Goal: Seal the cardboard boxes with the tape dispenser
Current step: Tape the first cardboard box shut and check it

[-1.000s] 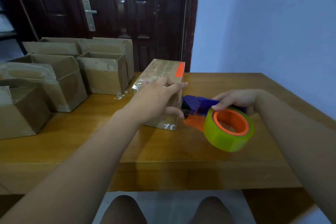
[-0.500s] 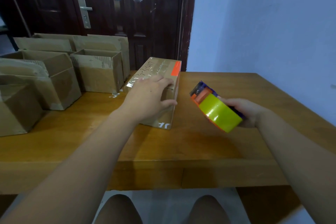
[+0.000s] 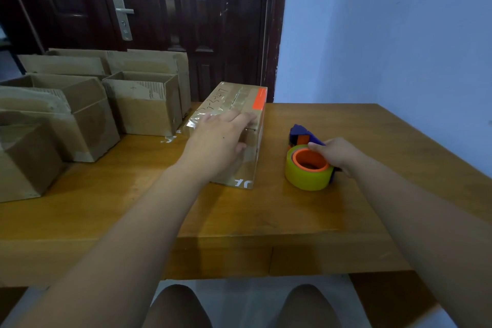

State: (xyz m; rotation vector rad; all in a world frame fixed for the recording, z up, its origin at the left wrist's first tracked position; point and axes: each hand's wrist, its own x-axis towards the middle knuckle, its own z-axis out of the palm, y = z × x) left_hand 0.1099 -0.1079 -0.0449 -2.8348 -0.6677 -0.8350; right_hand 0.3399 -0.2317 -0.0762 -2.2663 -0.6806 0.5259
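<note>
A long closed cardboard box (image 3: 241,104) with clear tape along its top seam and an orange label lies in the middle of the wooden table (image 3: 239,210). My left hand (image 3: 215,141) lies flat on its near end, thumb against the side. To the right, the tape dispenser (image 3: 306,165), blue with an orange hub and a yellow-green roll, lies on its side on the table. My right hand (image 3: 335,153) grips its handle, which the hand mostly hides.
Several open cardboard boxes (image 3: 143,104) stand in a cluster on the left half of the table, some with old tape scraps. A dark wooden door (image 3: 173,21) is behind the table and a pale blue wall (image 3: 386,34) runs along the right. My knees show below the table's front edge.
My right hand carried the dispenser away from the box's near end, turned it, and brought it down onto the table at the right. My left hand has stayed on the box.
</note>
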